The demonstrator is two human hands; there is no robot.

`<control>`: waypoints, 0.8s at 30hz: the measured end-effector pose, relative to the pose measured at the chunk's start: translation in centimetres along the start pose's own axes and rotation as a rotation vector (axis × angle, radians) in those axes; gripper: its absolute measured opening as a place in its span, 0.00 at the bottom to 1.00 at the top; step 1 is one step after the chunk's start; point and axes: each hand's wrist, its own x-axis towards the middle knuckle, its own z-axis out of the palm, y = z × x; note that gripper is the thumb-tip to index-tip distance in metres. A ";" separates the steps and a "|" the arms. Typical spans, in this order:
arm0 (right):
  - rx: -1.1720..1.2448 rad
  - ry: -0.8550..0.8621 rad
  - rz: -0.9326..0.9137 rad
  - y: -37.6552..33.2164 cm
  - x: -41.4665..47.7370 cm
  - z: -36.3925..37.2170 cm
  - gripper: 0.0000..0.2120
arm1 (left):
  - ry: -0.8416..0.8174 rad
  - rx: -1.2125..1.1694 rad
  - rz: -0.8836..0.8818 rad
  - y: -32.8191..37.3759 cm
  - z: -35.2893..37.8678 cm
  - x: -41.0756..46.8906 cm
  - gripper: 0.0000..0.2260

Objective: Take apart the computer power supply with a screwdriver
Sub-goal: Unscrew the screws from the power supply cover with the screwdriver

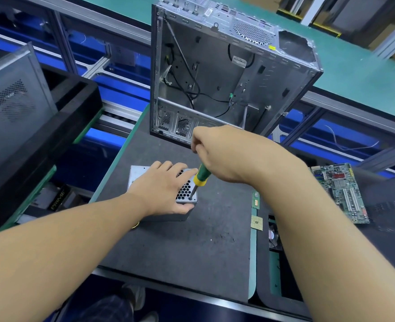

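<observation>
A small grey metal power supply (137, 174) with a honeycomb grille lies on the dark mat (180, 247). My left hand (162, 189) lies over its top, fingers spread across the grille and thumb curled round its near right corner. My right hand (224, 152) grips a screwdriver (200, 178) with a green and yellow handle. The shaft points steeply down, and its tip meets the near right corner of the power supply's top face, beside the grille.
An emptied computer case (226, 73) with loose black cables stands open just behind my hands. A green motherboard (342, 191) lies on the right. A CPU chip (256, 222) sits at the mat's right edge. A second grey case (13, 101) stands in a black tray at the left.
</observation>
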 end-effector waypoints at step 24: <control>0.035 0.053 0.015 0.1 -0.3 -0.2 0.04 | -0.224 0.004 -0.087 -0.3 -0.4 0.1 0.38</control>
